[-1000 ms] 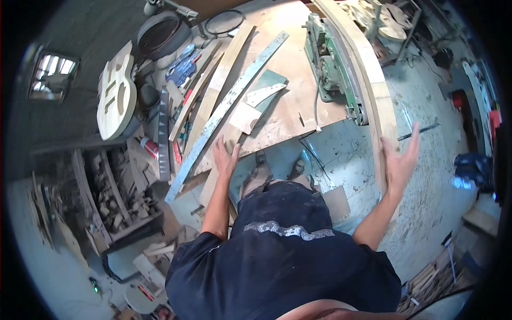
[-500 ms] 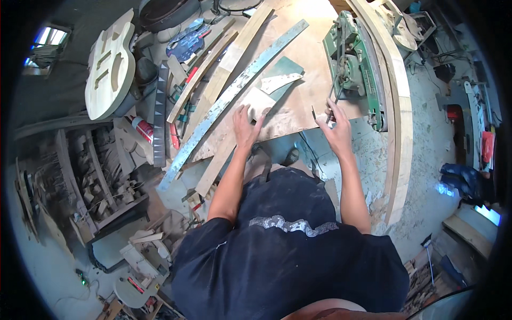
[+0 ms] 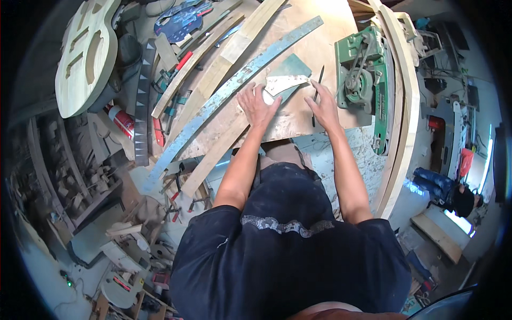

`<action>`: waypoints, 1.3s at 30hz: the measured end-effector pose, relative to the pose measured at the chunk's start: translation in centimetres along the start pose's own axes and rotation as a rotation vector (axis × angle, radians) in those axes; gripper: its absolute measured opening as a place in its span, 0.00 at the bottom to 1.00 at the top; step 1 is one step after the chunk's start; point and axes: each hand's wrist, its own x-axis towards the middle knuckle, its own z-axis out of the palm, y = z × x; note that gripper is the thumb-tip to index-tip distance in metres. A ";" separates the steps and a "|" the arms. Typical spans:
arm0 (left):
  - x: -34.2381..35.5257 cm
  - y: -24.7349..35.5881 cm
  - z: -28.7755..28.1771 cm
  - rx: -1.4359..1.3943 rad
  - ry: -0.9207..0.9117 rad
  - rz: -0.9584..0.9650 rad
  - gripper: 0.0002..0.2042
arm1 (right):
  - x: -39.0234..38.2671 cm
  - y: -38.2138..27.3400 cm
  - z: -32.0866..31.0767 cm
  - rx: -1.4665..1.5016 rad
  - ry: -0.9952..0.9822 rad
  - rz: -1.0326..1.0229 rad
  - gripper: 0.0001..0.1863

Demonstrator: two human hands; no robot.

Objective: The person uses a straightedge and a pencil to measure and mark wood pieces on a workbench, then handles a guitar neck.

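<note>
On the plywood worktop (image 3: 293, 32) a thin, cream, curved flat piece (image 3: 285, 82) lies across a dark green flat piece (image 3: 296, 65). My left hand (image 3: 257, 106) is spread at the cream piece's near-left end, fingers apart. My right hand (image 3: 324, 109) reaches to its pointed right tip; thumb and index finger are apart. A thin dark pencil-like stick (image 3: 321, 74) passes beneath the right hand's fingers, seemingly along the worktop; whether the hand touches it is hidden. White material (image 3: 268, 98) shows by my left thumb.
Left of my hands, a long blue-grey worn straightedge (image 3: 234, 80) and wooden strips (image 3: 213, 160) lie slantwise. A green belt machine (image 3: 362, 80) stands at the right, beside long curved wooden rails (image 3: 408, 106). A pale guitar body (image 3: 88, 58) hangs at the far left.
My right hand has moved up and left to the cream piece's tip. The dark stick it held now lies under its fingers. My left hand has shifted slightly right, and the view has turned.
</note>
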 end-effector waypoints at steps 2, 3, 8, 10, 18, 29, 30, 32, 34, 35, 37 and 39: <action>0.1 -0.3 0.2 0.012 0.007 -0.011 0.35 | 2.2 0.5 0.6 -0.031 -0.030 -0.039 0.31; 0.1 -0.4 0.2 0.019 0.015 -0.004 0.35 | 3.2 0.7 0.9 -0.025 -0.052 -0.050 0.31; 0.0 -0.2 -0.4 0.038 -0.025 -0.017 0.37 | 6.8 3.1 2.5 -0.042 -0.175 -0.185 0.34; -0.1 -0.3 -1.3 0.029 -0.037 -0.027 0.39 | 7.6 3.4 2.7 -0.034 -0.236 -0.207 0.35; -6.7 -5.0 -8.4 0.129 -0.033 -0.160 0.48 | 8.2 5.6 3.8 -0.034 -0.280 -0.303 0.37; -3.4 -7.8 -11.9 0.361 0.216 -0.215 0.34 | 8.4 5.0 3.2 -0.018 -0.234 -0.332 0.23; -2.7 -8.3 -12.6 0.396 0.171 -0.215 0.34 | 8.3 5.0 3.2 -0.005 -0.214 -0.306 0.23; -2.4 -9.6 -13.6 0.477 0.105 -0.210 0.33 | 8.1 5.1 3.1 0.004 -0.188 -0.282 0.22; -2.2 -9.8 -14.4 0.457 0.094 -0.183 0.32 | 8.1 5.8 3.4 0.006 -0.169 -0.277 0.21; -1.9 -9.7 -14.7 0.429 0.095 -0.160 0.31 | 8.0 6.1 3.5 0.011 -0.160 -0.271 0.21; -2.9 -9.9 -15.6 0.405 0.182 -0.164 0.29 | 7.9 5.2 3.5 0.016 -0.196 -0.274 0.21; -2.4 -10.3 -16.8 0.392 0.225 -0.200 0.27 | 8.0 5.7 3.3 0.042 -0.254 -0.232 0.22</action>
